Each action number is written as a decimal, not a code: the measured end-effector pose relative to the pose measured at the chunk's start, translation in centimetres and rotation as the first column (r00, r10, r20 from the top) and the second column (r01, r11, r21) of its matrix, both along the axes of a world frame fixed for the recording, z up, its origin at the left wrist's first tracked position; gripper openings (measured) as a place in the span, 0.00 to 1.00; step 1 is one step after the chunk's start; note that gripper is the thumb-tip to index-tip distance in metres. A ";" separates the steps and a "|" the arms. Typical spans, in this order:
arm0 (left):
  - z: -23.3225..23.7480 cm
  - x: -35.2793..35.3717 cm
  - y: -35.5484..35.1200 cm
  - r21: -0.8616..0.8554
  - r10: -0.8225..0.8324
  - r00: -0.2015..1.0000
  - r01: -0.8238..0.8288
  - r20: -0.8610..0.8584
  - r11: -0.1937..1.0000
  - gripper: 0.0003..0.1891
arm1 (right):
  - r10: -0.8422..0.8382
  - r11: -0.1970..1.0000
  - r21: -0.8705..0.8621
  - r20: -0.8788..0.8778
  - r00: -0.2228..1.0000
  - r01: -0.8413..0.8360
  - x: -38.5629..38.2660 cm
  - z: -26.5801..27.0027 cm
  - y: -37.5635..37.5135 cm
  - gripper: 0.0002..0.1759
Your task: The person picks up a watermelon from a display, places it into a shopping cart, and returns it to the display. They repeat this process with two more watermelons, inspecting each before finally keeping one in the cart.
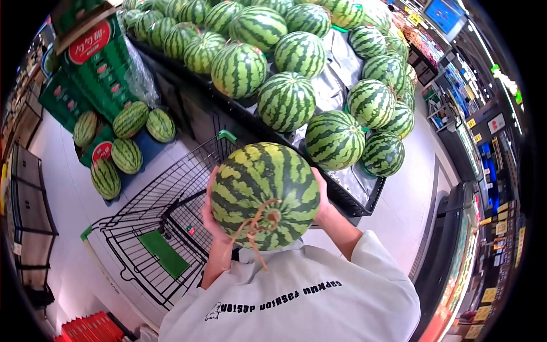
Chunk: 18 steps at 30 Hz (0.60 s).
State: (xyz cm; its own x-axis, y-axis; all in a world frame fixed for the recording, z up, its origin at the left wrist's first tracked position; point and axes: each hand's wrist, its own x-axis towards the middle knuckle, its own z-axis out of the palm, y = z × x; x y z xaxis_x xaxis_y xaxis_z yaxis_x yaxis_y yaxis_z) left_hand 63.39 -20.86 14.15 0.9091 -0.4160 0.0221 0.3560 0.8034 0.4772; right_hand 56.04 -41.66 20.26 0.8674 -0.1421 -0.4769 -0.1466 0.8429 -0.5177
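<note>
A large striped watermelon (265, 191) with a dry curled stem is held up in front of my chest. My left hand (211, 208) is wrapped round its left side in the picture, and my right hand (321, 196) presses on its right side. Most of the fingers are hidden behind the melon. Below and to the left of it stands a wire shopping cart (165, 214) with a green panel. Beyond the melon, many more watermelons (286, 101) lie on a black-edged display stand (373, 199).
Green boxes (99, 71) are stacked at the upper left, with several oval melons (126, 155) beside them near the floor. Refrigerated shelves (456, 251) line the right side. A red stack (94, 330) is at the lower left.
</note>
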 end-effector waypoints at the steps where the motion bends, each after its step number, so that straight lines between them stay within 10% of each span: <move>1: 2.6 0.0 -1.4 -0.019 0.016 0.992 -0.014 0.129 1.000 0.35 | -0.052 0.993 -0.110 -0.052 0.997 0.046 -0.1 1.7 -0.5 0.28; 8: 4.5 1.4 -10.1 0.006 -0.075 0.992 0.075 0.098 0.997 0.35 | 0.089 0.987 -0.151 0.292 0.952 -0.046 -1.2 6.8 -9.8 0.27; 18: 7.6 7.3 -26.0 -0.265 -0.419 0.900 0.435 0.116 0.861 0.32 | 0.066 0.913 -0.407 0.058 0.996 -0.037 2.3 15.0 -24.2 0.32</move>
